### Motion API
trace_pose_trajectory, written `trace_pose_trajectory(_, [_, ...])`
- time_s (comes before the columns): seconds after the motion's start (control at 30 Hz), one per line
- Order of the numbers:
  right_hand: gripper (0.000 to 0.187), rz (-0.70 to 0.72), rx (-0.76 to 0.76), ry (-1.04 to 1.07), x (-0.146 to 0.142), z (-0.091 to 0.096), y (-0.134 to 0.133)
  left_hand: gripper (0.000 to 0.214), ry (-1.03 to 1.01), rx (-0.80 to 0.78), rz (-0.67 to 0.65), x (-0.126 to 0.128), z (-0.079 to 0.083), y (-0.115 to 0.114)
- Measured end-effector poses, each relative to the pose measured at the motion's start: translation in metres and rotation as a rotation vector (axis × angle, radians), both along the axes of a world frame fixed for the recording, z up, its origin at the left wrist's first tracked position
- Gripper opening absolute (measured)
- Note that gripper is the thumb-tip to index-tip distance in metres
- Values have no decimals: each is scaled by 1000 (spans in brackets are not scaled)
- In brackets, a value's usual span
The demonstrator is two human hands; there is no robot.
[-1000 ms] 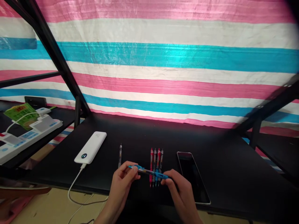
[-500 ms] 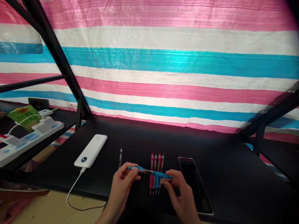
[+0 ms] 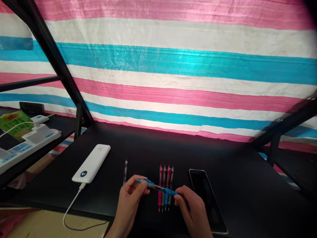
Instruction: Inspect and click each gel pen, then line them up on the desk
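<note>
A blue pen (image 3: 158, 187) with a clear barrel is held crosswise above the table, sloping down a little to the right. My left hand (image 3: 132, 195) pinches its blue clip end between thumb and fingers. At the other end, my right hand (image 3: 192, 205) closes thumb and forefinger on the blue grip near the tip. Beneath the held pen lies a row of several pens (image 3: 164, 175), with red, grey and blue parts, side by side and pointing toward me. A single clear pen (image 3: 125, 170) lies apart, just beyond my left hand.
On the black table (image 3: 138, 142), a white power bank (image 3: 92, 162) with a plugged-in cable (image 3: 64, 215) lies left. A smartphone (image 3: 209, 198) lies beside my right hand. A power strip (image 3: 32, 145) and green packet (image 3: 16, 124) are far left. Black frame bars (image 3: 56, 66) flank a striped sheet (image 3: 173, 82).
My right thumb and forefinger have closed together at the pen's grip end, and that end has tipped slightly lower. The whole view has shifted slightly; the pens on the table lie as before.
</note>
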State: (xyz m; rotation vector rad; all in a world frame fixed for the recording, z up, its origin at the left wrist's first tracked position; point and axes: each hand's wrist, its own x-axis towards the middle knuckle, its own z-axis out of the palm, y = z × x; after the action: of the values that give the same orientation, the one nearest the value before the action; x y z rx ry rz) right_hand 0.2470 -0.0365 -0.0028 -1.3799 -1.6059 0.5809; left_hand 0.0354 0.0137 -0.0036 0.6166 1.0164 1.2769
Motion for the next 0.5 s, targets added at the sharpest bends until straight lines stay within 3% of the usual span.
trace_pose_trajectory(0.2, [51, -103, -113, 151, -17, -2, -1, 34, 18, 21, 4, 5, 1, -1])
trace_pose_trajectory(0.5, [56, -113, -309, 382, -43, -12, 2, 30, -8, 139, 32, 9, 3, 7])
